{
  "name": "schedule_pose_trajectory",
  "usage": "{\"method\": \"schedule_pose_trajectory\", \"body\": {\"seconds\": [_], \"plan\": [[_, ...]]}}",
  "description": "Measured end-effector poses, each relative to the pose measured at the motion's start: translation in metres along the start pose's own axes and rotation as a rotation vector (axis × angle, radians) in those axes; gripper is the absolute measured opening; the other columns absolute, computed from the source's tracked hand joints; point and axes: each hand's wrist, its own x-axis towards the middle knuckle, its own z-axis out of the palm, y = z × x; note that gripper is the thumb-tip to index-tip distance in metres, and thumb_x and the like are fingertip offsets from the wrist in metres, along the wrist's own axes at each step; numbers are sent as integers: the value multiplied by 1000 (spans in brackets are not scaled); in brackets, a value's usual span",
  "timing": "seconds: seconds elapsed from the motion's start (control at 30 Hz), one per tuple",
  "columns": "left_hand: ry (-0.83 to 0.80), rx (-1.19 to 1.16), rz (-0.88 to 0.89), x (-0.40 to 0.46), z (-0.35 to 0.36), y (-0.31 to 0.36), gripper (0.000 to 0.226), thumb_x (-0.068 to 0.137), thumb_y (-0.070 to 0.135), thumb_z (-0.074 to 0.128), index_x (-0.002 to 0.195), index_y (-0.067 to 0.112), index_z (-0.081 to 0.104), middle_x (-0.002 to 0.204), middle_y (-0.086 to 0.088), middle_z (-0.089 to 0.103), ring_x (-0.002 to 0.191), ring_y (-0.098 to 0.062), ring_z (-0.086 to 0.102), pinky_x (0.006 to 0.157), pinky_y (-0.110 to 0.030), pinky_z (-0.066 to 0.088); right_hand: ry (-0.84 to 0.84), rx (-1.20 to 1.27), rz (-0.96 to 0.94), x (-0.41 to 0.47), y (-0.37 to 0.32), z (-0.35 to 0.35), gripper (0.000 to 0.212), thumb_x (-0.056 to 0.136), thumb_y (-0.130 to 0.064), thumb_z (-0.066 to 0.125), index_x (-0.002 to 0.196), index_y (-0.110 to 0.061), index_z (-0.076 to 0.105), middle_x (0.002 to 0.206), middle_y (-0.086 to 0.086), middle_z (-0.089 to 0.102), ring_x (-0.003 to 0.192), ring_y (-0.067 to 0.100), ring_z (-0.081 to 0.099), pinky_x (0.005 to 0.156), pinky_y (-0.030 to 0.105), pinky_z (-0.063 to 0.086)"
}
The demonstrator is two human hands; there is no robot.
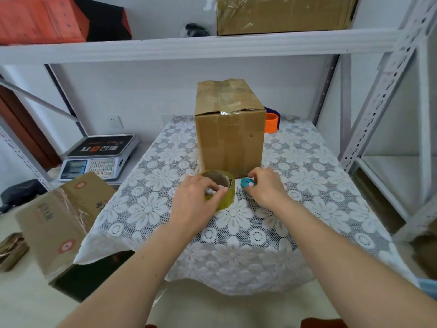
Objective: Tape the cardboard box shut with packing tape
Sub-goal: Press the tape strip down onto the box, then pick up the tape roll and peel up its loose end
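A tall brown cardboard box (230, 129) stands upright on the lace-covered table (295, 209). Its top flaps are folded down with clear tape across them, and the front edge gapes slightly. Just in front of it lies a roll of yellowish packing tape (224, 185). My left hand (196, 202) grips the roll, thumb inside its core and fingers over the rim. To the right of the roll, my right hand (264, 185) curls around a small teal cutter (248, 183) on the cloth.
An orange and purple tape roll (272, 121) sits behind the box. A digital scale (99, 157) stands at the left, and a flattened printed carton (59, 221) leans beside the table. White metal shelving (378, 110) frames the table, with boxes on the shelf above.
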Motion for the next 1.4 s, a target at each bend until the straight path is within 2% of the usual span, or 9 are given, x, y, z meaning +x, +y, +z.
{"method": "schedule_pose_trajectory", "body": {"seconds": [0.4,0.63,0.77,0.9,0.97,1.1,1.17,1.27,1.4], "plan": [[-11,-10,28,-5,10,0,25,76,41,72,90,19,73,95,6,67,95,-15,54,83,-25,38,-35,186,47,-1,7,-15,43,80,-13,70,121,-9,60,117,10,62,105,22,57,83,27,42],[-25,-56,40,-1,9,9,17,78,27,73,92,17,74,96,2,71,95,-20,58,88,-35,43,-224,602,219,1,15,-44,36,82,-7,67,117,-4,62,105,6,63,88,19,64,68,26,50],[-78,-161,112,0,15,19,15,74,26,77,87,18,76,90,9,70,93,-17,59,86,-28,41,-139,872,361,8,22,-55,22,83,1,64,104,3,61,85,11,59,67,16,56,62,27,50],[-168,-213,197,4,27,34,20,73,25,78,92,17,77,93,7,70,97,-15,57,99,-33,39,9,864,427,17,36,-66,16,79,-5,69,90,0,59,85,13,58,63,17,52,63,29,48],[-206,-219,231,11,36,45,23,74,23,78,96,15,76,98,2,70,101,-15,58,113,-28,22,73,829,432,21,44,-74,22,79,-6,70,97,2,61,85,12,58,66,18,52,66,30,49],[-251,-198,271,27,59,68,25,75,21,77,99,13,75,102,-3,71,103,-17,60,112,-18,10,137,764,394,29,58,-86,13,80,-6,70,76,-8,58,90,12,59,73,18,54,63,28,51],[-267,-211,261,33,69,76,25,76,17,75,100,11,74,104,-4,70,103,-18,61,114,-20,10,162,717,389,34,65,-88,18,81,-4,69,70,-11,56,89,12,61,78,21,55,76,36,54],[-284,-251,216,41,81,86,19,80,11,71,99,11,72,104,-5,69,106,-15,57,118,-24,9,207,661,391,42,78,-85,15,81,-4,69,76,-11,56,90,11,63,80,21,55,81,40,53],[-290,-292,140,45,92,87,12,87,15,65,97,21,64,107,-1,66,114,0,39,108,-11,5,239,562,392,54,94,-77,14,80,-9,71,90,-7,61,77,2,56,83,21,58,75,35,50]]}}
